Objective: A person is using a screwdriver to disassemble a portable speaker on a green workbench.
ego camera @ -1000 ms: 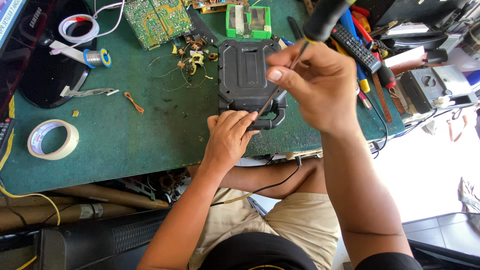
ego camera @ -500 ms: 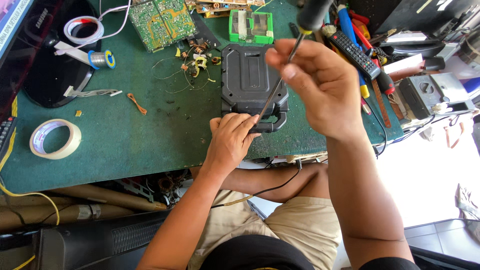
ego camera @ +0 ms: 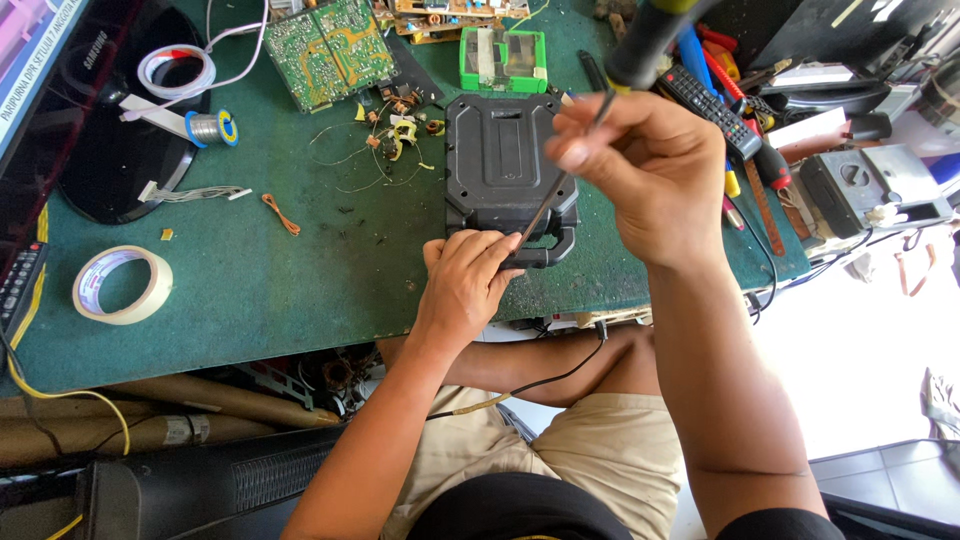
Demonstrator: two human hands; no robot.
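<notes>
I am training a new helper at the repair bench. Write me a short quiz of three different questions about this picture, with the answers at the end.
1. True or false: the right hand holds a screwdriver whose tip points down at the near end of the black case.
2. Which thing lies near the left edge of the green mat? A) a roll of tape B) a hammer C) a cup
3. Fill in: the left hand rests on the ______ of the black case.

Key
1. True.
2. A.
3. Handle, at the end nearest the person.
</notes>
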